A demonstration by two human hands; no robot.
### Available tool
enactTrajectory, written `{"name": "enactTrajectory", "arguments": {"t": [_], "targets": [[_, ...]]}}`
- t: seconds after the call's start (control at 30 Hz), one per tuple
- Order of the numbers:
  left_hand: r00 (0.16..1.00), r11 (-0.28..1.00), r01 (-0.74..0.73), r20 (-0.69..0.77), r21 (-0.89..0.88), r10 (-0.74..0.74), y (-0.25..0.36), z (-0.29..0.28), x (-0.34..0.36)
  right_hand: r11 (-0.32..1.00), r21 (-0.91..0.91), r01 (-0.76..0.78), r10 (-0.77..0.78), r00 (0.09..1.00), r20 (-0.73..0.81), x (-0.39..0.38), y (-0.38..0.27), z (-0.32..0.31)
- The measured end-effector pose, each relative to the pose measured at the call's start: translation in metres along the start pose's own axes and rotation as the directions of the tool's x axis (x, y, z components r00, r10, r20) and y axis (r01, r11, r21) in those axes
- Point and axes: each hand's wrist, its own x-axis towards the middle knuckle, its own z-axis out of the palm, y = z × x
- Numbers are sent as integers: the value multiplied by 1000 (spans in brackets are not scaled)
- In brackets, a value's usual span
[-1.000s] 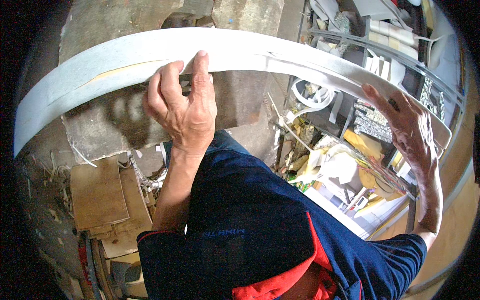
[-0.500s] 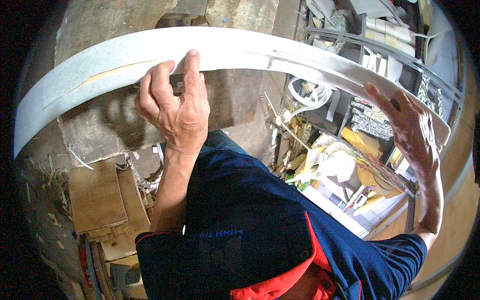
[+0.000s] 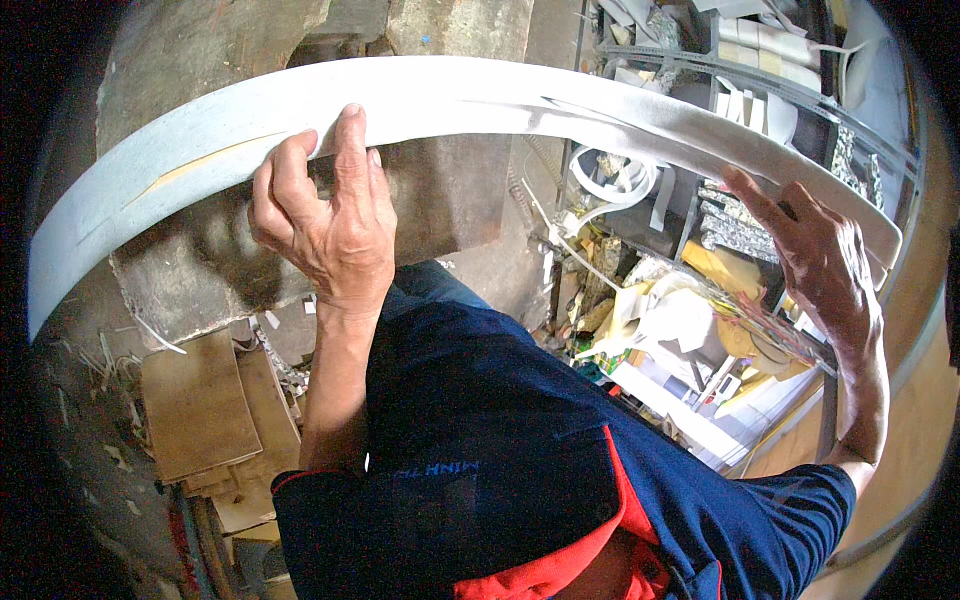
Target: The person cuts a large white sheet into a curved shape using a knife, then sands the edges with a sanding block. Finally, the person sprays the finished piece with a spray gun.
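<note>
A long, flat white strip (image 3: 420,95) stretches across the top of the view. A narrow yellowish slit shows in its left part, and its right end is in grey shadow. My left hand (image 3: 330,215) grips the strip's near edge left of the middle, one finger stretched over its face and the others bent at the edge. Near the strip's rounded right end, my right hand (image 3: 825,260) holds the near edge, with part of its fingers hidden. Beneath the strip lies a worn grey work surface (image 3: 440,200) with a dark opening at its far side.
On the right, a divided rack (image 3: 690,215) holds white pieces, speckled strips and a coiled white band (image 3: 625,190). Below it lies a heap of white and yellow scraps (image 3: 680,310). Brown boards (image 3: 200,410) are stacked at the lower left, and litter is scattered on the floor.
My left hand stands slightly further left in the view and keeps its place along the strip. The whole scene has shifted a little; my right hand keeps its hold.
</note>
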Motion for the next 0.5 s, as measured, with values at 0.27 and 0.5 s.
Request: {"name": "enactTrajectory", "arguments": {"t": [0.27, 0.5], "targets": [[1000, 999, 1, 0, 34, -1, 0, 1, 1, 999, 2, -37, 36, 998, 52, -10, 2, -3], [1000, 999, -6, -10, 46, 7, 1, 2, 2, 999, -2, -33, 33, 999, 35, -12, 4, 2]]}}
